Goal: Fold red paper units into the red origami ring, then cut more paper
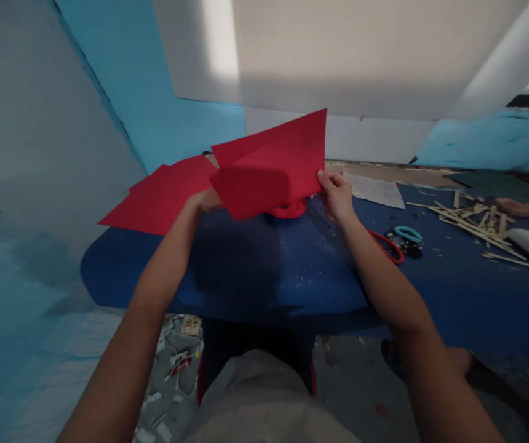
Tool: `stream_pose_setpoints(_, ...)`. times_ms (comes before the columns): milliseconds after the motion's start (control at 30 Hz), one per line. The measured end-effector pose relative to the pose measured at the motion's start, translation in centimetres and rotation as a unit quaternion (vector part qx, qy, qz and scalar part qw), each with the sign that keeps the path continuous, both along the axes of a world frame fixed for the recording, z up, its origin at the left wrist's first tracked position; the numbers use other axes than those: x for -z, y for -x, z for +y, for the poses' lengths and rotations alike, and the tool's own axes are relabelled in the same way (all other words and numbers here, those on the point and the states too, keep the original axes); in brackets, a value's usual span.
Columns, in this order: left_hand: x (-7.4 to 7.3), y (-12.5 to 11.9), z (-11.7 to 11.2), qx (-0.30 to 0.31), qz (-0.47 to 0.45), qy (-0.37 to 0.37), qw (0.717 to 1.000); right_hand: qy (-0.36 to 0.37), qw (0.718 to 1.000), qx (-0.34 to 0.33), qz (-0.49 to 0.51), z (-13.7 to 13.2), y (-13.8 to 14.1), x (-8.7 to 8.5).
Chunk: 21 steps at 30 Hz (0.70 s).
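Observation:
A bent or layered piece of red paper (pixel 264 166) is held up above the blue table. My right hand (pixel 337 192) pinches its lower right edge, thumb on the near face. At the paper's lower left edge is my left hand (pixel 206 200), its fingers hidden behind the red paper, so their grip does not show. More red sheets (pixel 163 194) lie at the table's left end, next to my left hand. Below the raised paper, a fuzzy red coil (pixel 289 210) rests on the table, partly covered.
The blue table (pixel 310 264) has a rounded left end. Right of my right forearm lie red-handled scissors (pixel 390 247), a light-blue ring (pixel 407 234), thin wooden sticks (pixel 481 224) and a white sheet (pixel 375 189). Scraps and cables (pixel 179 363) litter the floor. Part of another person's leg (pixel 459 360) shows lower right.

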<state>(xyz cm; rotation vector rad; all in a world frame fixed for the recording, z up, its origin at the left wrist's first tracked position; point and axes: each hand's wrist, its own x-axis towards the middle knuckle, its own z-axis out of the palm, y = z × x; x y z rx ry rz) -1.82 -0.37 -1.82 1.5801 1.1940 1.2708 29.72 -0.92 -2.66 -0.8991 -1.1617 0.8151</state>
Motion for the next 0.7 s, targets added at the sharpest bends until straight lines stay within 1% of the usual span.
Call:
stream_pose_setpoints(33, -0.4, 0.2, -0.3, -0.006, 0.028, 0.008, 1.000, -0.019, 0.999, 0.033, -0.018, -0.3, 0.0, -0.3)
stream_pose_setpoints(67, -0.9, 0.4, -0.6, 0.010, 0.025, 0.016, 1.000, -0.048, 0.995, 0.070, -0.046, -0.7, -0.1, -0.8)
stream_pose_setpoints(100, -1.5, 0.4, -0.8, 0.054, -0.015, 0.026, 0.998, -0.081, 0.988, 0.106, -0.081, -1.0, -0.2, -1.3)
stream_pose_setpoints(133, -2.2, 0.4, -1.0, 0.097, -0.052, 0.019, 0.994, -0.114, 0.977, 0.138, -0.114, -1.4, -0.4, -2.0)
stream_pose_setpoints(167, -3.0, 0.2, -1.1, 0.147, -0.095, 0.006, 0.985, -0.139, 0.967, 0.159, -0.144, -1.9, -0.6, -2.8)
stream_pose_setpoints(200, -3.7, -0.1, -1.2, 0.206, -0.145, -0.009, 0.968, -0.155, 0.959, 0.169, -0.169, -2.4, -0.7, -3.6)
stream_pose_setpoints(233, -4.5, -0.6, -1.3, 0.239, -0.169, -0.020, 0.956, -0.166, 0.952, 0.172, -0.191, -2.9, -0.8, -4.4)
stream_pose_setpoints(267, -5.2, -1.2, -1.3, 0.252, -0.167, -0.023, 0.953, -0.176, 0.945, 0.172, -0.214, -3.5, -0.8, -5.3)
stream_pose_setpoints(333, -6.2, -2.8, -1.4, 0.253, -0.117, -0.028, 0.960, -0.196, 0.932, 0.166, -0.255, -4.5, -0.8, -6.8)
stream_pose_setpoints(400, -6.6, -4.7, -1.5, 0.277, -0.080, -0.053, 0.956, -0.198, 0.931, 0.162, -0.259, -5.3, -0.6, -7.8)
stream_pose_setpoints(467, -6.4, -6.5, -1.6, 0.297, -0.086, -0.076, 0.948, -0.195, 0.939, 0.181, -0.216, -5.6, -0.4, -8.2)
stream_pose_setpoints(500, -6.1, -7.3, -1.7, 0.288, -0.096, -0.093, 0.948, -0.197, 0.943, 0.198, -0.181, -5.6, -0.4, -8.1)
stream_pose_setpoints(533, -5.6, -8.0, -1.7, 0.260, -0.105, -0.098, 0.955, -0.198, 0.948, 0.203, -0.144, -5.5, -0.3, -7.9)
stream_pose_setpoints(567, -5.0, -8.6, -1.6, 0.226, -0.115, -0.093, 0.963, -0.195, 0.957, 0.187, -0.107, -5.2, -0.3, -7.5)
stream_pose_setpoints(600, -4.4, -9.0, -1.6, 0.189, -0.128, -0.097, 0.969, -0.185, 0.968, 0.149, -0.073, -4.9, -0.2, -6.9)
stream_pose_setpoints(633, -3.8, -9.4, -1.5, 0.155, -0.142, -0.106, 0.972, -0.164, 0.982, 0.083, -0.051, -4.5, -0.1, -6.2)
stream_pose_setpoints(667, -3.2, -9.6, -1.4, 0.126, -0.163, -0.112, 0.972, -0.135, 0.990, 0.001, -0.034, -4.1, 0.1, -5.3)
stream_pose_setpoints(700, -2.5, -9.8, -1.2, 0.108, -0.178, -0.115, 0.971, -0.101, 0.992, -0.061, -0.034, -3.6, 0.3, -4.4)
